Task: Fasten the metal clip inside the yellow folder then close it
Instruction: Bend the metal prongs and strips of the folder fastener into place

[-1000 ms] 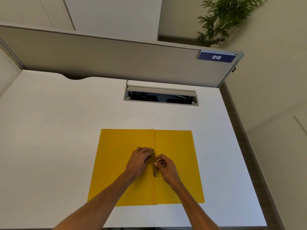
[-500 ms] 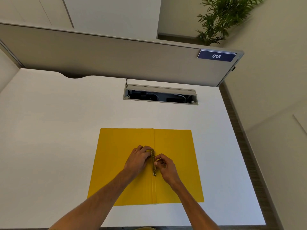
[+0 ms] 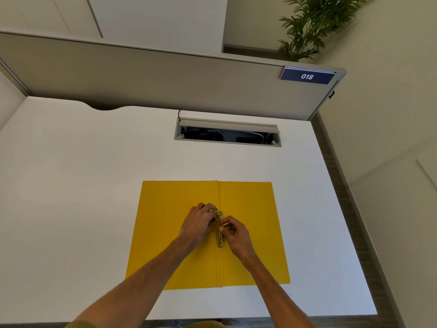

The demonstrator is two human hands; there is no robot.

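The yellow folder (image 3: 250, 204) lies open and flat on the white desk, its spine running toward me. A narrow brass-coloured metal clip (image 3: 219, 233) lies along the spine near the middle. My left hand (image 3: 198, 223) rests on the left leaf with its fingertips pressed on the far end of the clip. My right hand (image 3: 235, 235) sits just right of the spine, thumb and fingers pinched at the clip's middle. Parts of the clip are hidden under my fingers.
An open cable hatch (image 3: 228, 133) is set into the white desk (image 3: 82, 185) beyond the folder. A grey partition (image 3: 165, 76) with a blue "018" sign (image 3: 307, 76) borders the far edge. The desk's right edge (image 3: 340, 221) drops to the floor.
Both hands stay at the clip with only slight finger shifts. The view has drifted a little; the folder has not moved.
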